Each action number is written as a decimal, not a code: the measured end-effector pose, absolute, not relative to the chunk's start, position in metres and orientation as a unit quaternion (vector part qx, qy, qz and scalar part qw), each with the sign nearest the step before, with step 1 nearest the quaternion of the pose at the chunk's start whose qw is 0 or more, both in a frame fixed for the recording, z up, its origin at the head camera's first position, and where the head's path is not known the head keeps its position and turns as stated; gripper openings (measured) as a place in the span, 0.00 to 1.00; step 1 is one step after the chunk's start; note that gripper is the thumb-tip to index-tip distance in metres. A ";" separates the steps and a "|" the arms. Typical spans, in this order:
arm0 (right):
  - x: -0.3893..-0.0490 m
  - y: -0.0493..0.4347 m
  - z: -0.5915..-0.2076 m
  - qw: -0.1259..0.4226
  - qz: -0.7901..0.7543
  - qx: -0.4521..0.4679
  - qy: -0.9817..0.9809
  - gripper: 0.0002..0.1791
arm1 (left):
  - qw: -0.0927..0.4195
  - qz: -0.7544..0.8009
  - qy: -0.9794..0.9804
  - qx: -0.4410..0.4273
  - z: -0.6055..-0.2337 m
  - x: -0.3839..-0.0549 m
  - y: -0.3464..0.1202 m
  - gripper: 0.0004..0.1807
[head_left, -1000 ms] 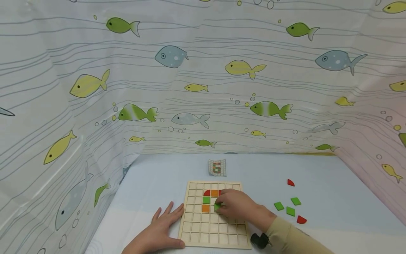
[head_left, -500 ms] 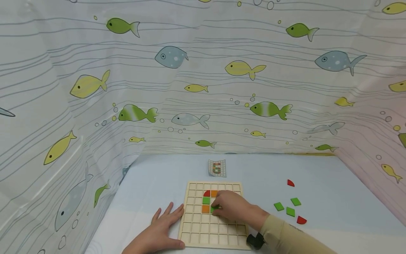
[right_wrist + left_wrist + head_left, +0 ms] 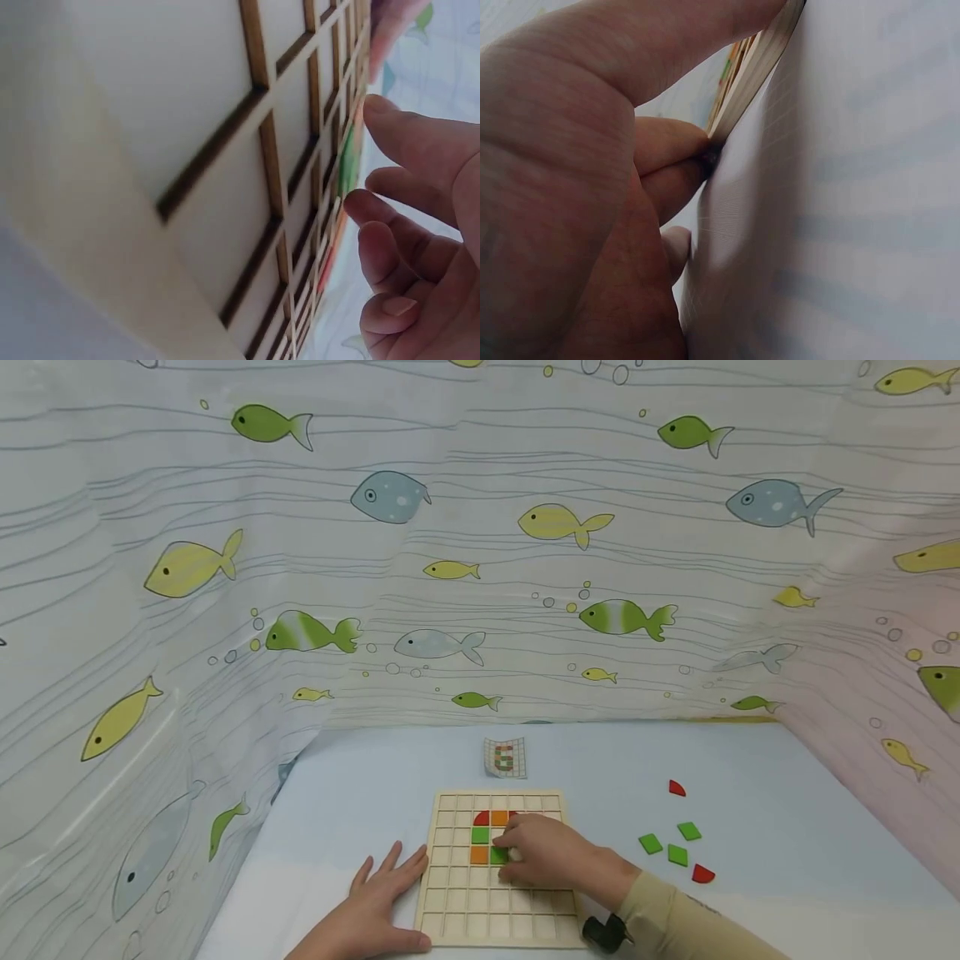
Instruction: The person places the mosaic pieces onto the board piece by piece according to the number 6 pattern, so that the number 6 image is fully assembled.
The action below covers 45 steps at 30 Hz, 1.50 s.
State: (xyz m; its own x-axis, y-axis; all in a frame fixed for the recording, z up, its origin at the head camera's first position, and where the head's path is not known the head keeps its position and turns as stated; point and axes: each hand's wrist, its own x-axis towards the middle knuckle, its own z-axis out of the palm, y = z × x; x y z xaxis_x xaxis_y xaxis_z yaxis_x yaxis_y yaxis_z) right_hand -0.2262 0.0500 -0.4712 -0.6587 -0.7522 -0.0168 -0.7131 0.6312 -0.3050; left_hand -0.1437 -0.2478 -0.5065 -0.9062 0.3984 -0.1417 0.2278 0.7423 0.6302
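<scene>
A wooden grid board [image 3: 450, 920] lies on the table in front of me. My left hand [image 3: 375, 902] has its fingers spread along the board's left edge, thumb at the lower left corner. In the left wrist view, thumb and fingers touch the board's side [image 3: 750, 82]. My right hand [image 3: 546, 853] is over the board, thumb and fingers parted around a green square tile [image 3: 498, 855], which lies in a cell beside an orange tile [image 3: 479, 855]. The right wrist view has the fingertips just off the green tile [image 3: 348, 161]. Another green tile [image 3: 480, 835] and a red quarter-round tile [image 3: 482, 818] sit above.
Several loose green tiles [image 3: 677, 855] and two red quarter-round tiles [image 3: 702, 873] lie on the table at the right. A small pattern card [image 3: 505, 757] stands behind the board. A fish-print curtain [image 3: 420, 602] surrounds the table.
My right hand has moved left with the green tile, set it against the orange tile and parted its fingers from it. My left hand has stayed at the board's edge. The head view has shifted slightly.
</scene>
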 end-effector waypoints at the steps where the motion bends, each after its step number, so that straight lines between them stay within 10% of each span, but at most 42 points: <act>1: -0.226 0.051 -0.470 0.071 -0.140 -0.407 0.900 0.23 | 0.136 0.317 0.923 0.168 -0.507 -0.143 -0.249 0.63; 45: -0.199 0.170 -0.476 0.057 -0.262 -0.269 0.925 0.18 | 0.144 0.336 0.917 0.162 -0.508 -0.142 -0.249 0.61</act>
